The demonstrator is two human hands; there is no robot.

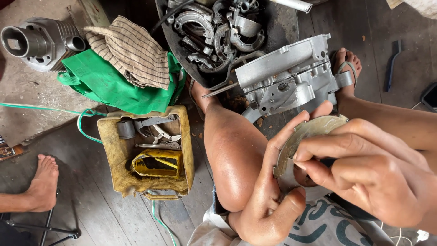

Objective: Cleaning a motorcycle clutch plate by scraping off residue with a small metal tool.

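The left hand (pixel 273 191) holds a round metal plate (pixel 304 136), thumb and fingers wrapped around its edge. The right hand (pixel 364 168) lies over the plate, fingers pinched on a dark tool, mostly hidden. A big metal engine part (pixel 291 75) sits just past both hands.

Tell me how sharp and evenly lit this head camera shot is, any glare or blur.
Head view: soft daylight, no hard shadows; mild glare on the silver engine casing. The left hand and right hand, holding a curved metal plate, look slightly soft; the yellow container is crisp. Edges bend a little.
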